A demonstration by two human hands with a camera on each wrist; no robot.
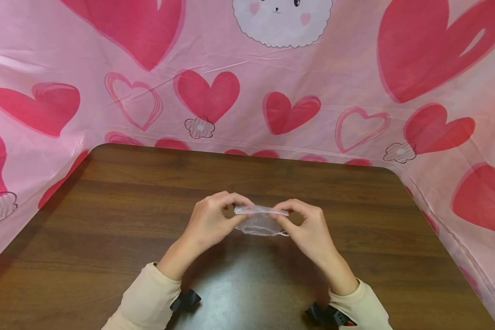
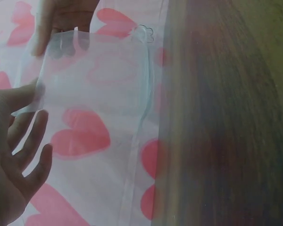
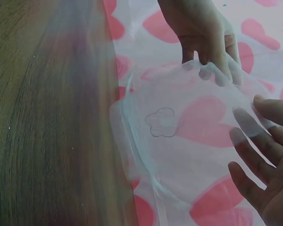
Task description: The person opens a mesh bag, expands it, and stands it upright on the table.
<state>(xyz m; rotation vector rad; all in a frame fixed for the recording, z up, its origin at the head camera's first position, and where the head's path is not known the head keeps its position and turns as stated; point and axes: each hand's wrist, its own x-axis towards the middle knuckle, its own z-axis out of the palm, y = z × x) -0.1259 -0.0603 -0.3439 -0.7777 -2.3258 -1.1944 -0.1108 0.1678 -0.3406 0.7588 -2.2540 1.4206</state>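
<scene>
A small, see-through bag (image 1: 261, 223) hangs above the middle of the table, folded over along its top edge. My left hand (image 1: 209, 221) pinches its left upper corner between thumb and fingers. At the opposite corner my right hand (image 1: 309, 229) grips the same edge with thumb and index finger. Through the clear bag (image 2: 94, 75) in the left wrist view, the pink cloth shows. A pale cord (image 3: 137, 146) runs along the bag's lower end in the right wrist view. Nothing is visible inside the bag.
The brown wooden table (image 1: 128, 220) spreads beneath both hands. Behind it and at its sides hangs a pink cloth (image 1: 247, 59) printed with red hearts. Black straps with small devices (image 1: 185, 301) sit at both wrists, by the cream sleeves (image 1: 148, 298).
</scene>
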